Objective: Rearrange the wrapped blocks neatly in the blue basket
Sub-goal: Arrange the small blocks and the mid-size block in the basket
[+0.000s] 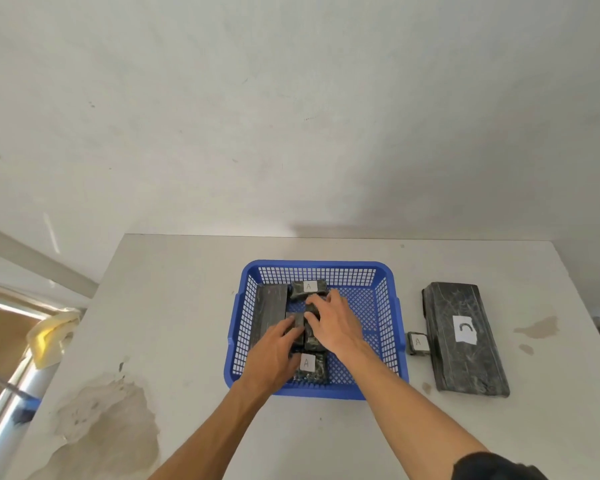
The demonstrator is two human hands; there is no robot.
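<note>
The blue basket (388,306) sits mid-table holding several black wrapped blocks. A long block (269,306) lies along its left wall. A small block labelled A (309,287) rests at the back, and another A block (310,367) lies at the front. Between them sit two more dark blocks (310,336). My left hand (274,355) grips the left one of these. My right hand (333,323) curls over the right one, fingers closed on its top end.
Right of the basket lies a large black block labelled C (465,337), with a small A block (418,342) against its left side. A yellow cloth (51,336) hangs off the table's left edge. Stains mark the tabletop at front left and far right.
</note>
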